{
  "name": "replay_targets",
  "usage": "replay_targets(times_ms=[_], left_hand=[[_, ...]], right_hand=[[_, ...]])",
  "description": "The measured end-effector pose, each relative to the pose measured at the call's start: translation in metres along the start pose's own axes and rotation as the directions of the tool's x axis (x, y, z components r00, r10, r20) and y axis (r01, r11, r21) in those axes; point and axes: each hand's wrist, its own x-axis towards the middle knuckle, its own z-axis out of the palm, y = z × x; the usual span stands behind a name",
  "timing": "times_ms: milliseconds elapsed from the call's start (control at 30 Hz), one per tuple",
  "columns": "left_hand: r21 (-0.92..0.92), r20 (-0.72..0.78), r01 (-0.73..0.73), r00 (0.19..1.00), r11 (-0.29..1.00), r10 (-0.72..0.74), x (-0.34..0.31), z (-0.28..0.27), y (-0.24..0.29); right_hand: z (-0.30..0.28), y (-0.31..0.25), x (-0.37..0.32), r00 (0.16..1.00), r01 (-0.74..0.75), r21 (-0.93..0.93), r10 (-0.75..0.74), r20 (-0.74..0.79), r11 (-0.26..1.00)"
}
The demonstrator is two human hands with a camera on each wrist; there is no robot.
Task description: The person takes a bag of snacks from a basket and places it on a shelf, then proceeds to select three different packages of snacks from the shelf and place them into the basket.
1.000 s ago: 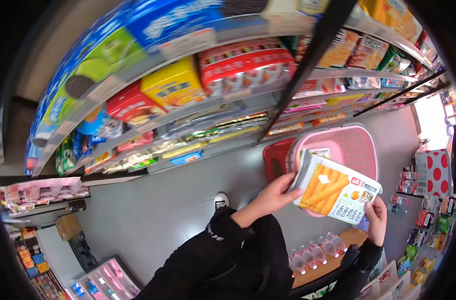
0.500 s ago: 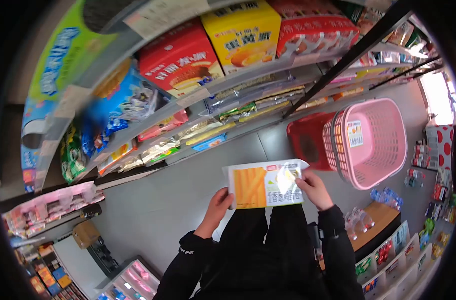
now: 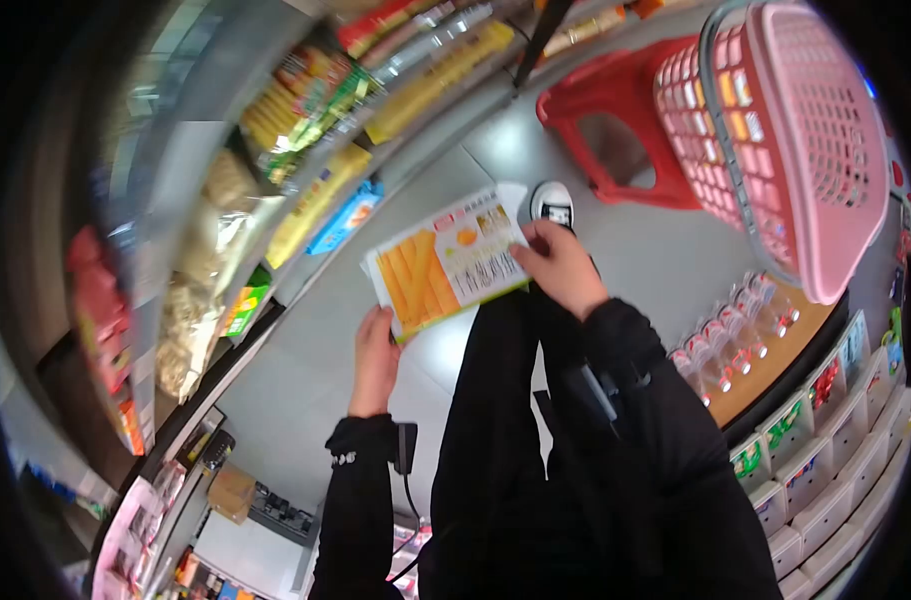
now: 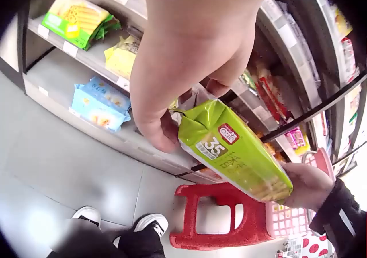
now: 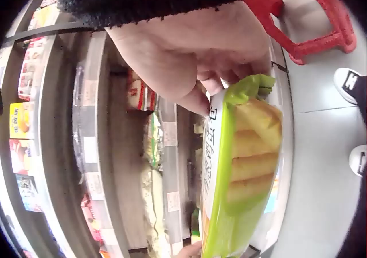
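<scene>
A white, orange and green snack package [image 3: 450,262] with pictures of egg rolls is held between both hands in the head view. My left hand [image 3: 374,362] grips its lower left end, and my right hand [image 3: 563,268] pinches its right end with the thumb on the front. In the left wrist view the green edge of the package [image 4: 232,155] faces the camera, with my left hand [image 4: 192,57] at one end and my right hand [image 4: 309,186] at the other. The right wrist view shows the package [image 5: 243,172] below my right hand [image 5: 195,54].
Shelves of packaged snacks line the left, with a blue package [image 3: 345,218] on the bottom shelf. A pink basket [image 3: 825,150] sits on a red stool [image 3: 665,185] at the upper right. Bottles [image 3: 720,350] stand on a wooden surface [image 3: 775,375] beside white bins [image 3: 835,455].
The head view has turned and dropped toward the lower shelves. Both hands still hold the package, now tilted up at its right end, and the basket appears larger and farther up.
</scene>
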Motion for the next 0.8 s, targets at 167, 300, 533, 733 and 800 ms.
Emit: replay_targets(times_ms=[167,300,533,733,800], left_hand=[[0.080,0.038,-0.053,0.998,0.995,0.050,0.069,-0.001,-0.020],[0.180,0.060,-0.040,0.998,0.983,0.030,0.115,-0.005,-0.031],[0.208,-0.096,-0.072,0.991,0.975,0.094,0.176,-0.006,-0.037],[0.268,-0.013,-0.137,0.989,0.954,0.145,0.226,0.003,-0.026],[0.248,-0.033,-0.151,0.986,0.957,0.164,0.237,0.007,-0.023]], right_hand=[[0.007,0.044,0.049,1.000,0.007,-0.278,-0.008,-0.003,0.961],[0.014,0.062,0.084,0.997,-0.043,-0.380,0.065,0.044,0.924],[0.034,0.102,0.149,0.994,0.080,-0.328,-0.051,0.097,0.941],[0.041,0.127,0.201,0.978,0.202,-0.390,-0.206,0.033,0.898],[0.044,0.126,0.218,0.976,0.206,-0.378,-0.218,0.012,0.902]])
